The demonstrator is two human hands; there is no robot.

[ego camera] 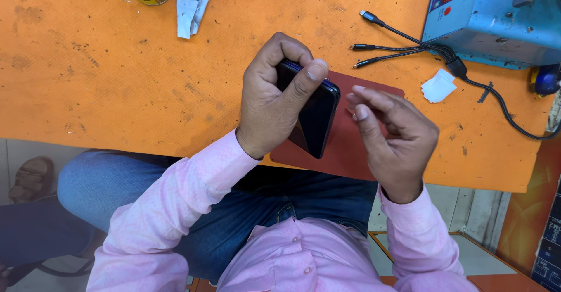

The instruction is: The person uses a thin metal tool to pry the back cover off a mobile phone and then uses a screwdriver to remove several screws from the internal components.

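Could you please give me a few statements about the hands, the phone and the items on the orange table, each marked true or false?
1. The left hand grips the dark phone. True.
2. The right hand holds the phone. False: it is beside it, fingers curled, holding nothing visible.
3. A reddish-brown mat lies under the phone. True.
4. The black multi-plug cable is plugged into the phone. False: its plugs lie loose on the orange table.
5. A blue device stands at the far right. True.

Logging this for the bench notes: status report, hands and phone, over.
Left hand grips dark phone, thumb across screen. Right hand beside it, holding nothing visible. Red mat underneath; cables lie apart.
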